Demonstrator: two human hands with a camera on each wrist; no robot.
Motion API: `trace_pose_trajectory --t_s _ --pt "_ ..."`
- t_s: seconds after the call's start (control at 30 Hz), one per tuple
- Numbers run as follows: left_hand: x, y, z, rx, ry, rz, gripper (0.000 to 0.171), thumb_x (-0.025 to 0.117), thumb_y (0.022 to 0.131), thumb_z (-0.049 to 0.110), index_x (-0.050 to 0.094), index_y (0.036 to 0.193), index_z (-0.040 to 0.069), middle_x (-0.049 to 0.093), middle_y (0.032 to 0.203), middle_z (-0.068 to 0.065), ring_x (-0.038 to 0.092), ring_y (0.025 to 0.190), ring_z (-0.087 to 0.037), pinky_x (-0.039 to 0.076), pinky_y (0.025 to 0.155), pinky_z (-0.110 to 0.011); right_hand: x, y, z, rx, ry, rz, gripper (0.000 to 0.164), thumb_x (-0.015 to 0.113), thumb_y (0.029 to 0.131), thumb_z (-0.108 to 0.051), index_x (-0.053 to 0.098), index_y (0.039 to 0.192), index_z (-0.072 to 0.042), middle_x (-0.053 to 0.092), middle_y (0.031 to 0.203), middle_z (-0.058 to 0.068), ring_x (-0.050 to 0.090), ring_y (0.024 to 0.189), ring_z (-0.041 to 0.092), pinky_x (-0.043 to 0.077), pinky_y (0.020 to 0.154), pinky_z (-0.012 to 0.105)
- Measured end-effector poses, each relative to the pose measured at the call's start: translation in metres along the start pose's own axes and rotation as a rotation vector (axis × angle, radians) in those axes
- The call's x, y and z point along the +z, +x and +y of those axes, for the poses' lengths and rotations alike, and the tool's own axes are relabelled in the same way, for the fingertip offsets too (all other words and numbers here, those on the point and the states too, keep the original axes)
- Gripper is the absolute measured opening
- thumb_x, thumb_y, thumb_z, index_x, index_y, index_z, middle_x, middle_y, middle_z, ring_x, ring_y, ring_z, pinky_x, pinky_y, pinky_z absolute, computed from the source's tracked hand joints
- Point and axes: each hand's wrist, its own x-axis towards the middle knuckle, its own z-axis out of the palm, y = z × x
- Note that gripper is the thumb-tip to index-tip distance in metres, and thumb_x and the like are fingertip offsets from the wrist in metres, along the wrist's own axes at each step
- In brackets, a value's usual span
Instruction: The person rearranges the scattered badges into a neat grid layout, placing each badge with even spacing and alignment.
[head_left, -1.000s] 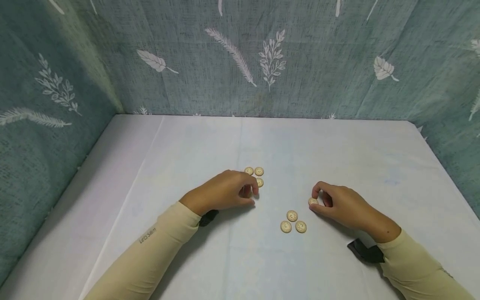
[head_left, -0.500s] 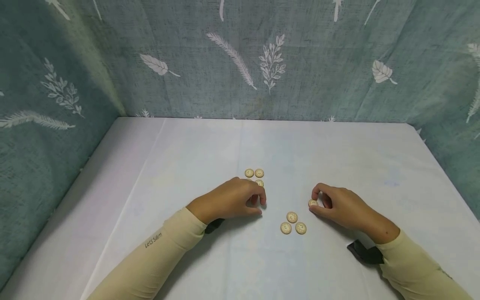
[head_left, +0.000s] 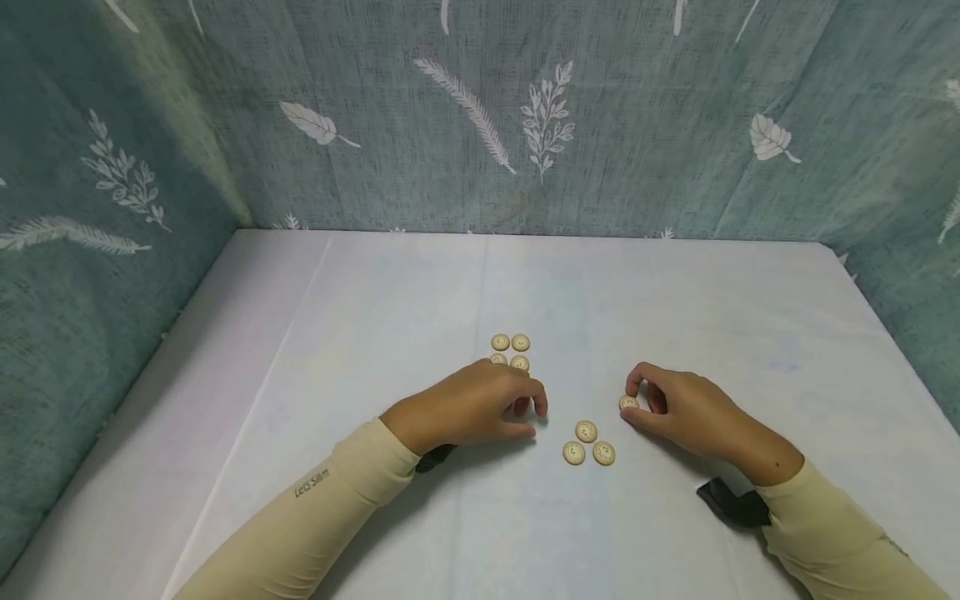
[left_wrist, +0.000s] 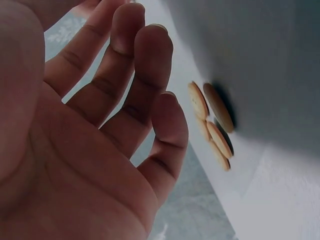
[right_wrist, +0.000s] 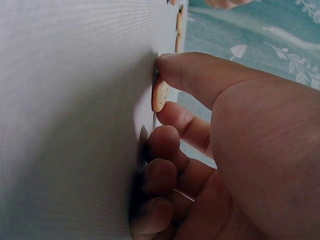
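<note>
My right hand [head_left: 686,410] pinches one round, pale wooden button [head_left: 628,402] between thumb and index finger. In the right wrist view this button [right_wrist: 160,94] lies at the tablecloth, with dark markings on its face. Three similar buttons [head_left: 587,431] form a small triangle between the hands. My left hand [head_left: 476,404] hovers low over the cloth, fingers loosely bent and holding nothing. Just beyond it sits a square group of several buttons [head_left: 521,342], whose near row is partly covered by the hand. The left wrist view shows an empty palm [left_wrist: 85,160] beside the grouped buttons [left_wrist: 218,107].
A white cloth [head_left: 360,308] covers the table. Green leaf-patterned fabric [head_left: 637,117] hangs along the back and both sides. Dark wrist mounts [head_left: 735,504] sit under the sleeves.
My left hand has drawn away from the square group, toward the near right, uncovering more of its buttons. My right hand keeps pinching its button in about the same place.
</note>
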Motion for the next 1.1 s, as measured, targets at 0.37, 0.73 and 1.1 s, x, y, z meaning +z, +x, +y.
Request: trace_pose_trajectory --t_s 0.37,0.73,1.1 --pt "0.002 0.0 0.01 0.048 0.037 -0.014 0.021 0.079 0.086 0.025 0.072 0.105 0.022 0.065 0.085 0.009 0.053 0.075 -0.002 0.042 0.07 -0.018 -0.001 0.002 0.0 -0.001 0.002 -0.003 0.02 0.074 0.089 -0.03 0.059 0.098 -0.021 0.047 0.064 -0.009 0.041 0.055 0.005 0.034 0.053 0.023" --pt "0.008 0.001 0.016 0.074 0.077 -0.031 0.026 0.08 0.085 0.028 0.071 0.109 0.024 0.065 0.087 0.01 0.057 0.08 -0.002 0.047 0.078 -0.021 -0.001 0.001 0.001 -0.003 0.003 0.001 0.021 0.075 0.089 -0.03 0.059 0.098 -0.02 0.047 0.064 -0.008 0.041 0.055 0.005 0.034 0.053 0.023" --pt "0.012 0.001 0.025 0.033 0.104 -0.079 0.03 0.08 0.085 0.032 0.07 0.113 0.028 0.063 0.089 0.013 0.056 0.085 -0.001 0.041 0.077 -0.026 0.0 0.001 0.003 -0.008 0.002 -0.003 0.021 0.075 0.089 -0.031 0.059 0.099 -0.021 0.047 0.063 -0.008 0.04 0.054 0.005 0.034 0.053 0.023"
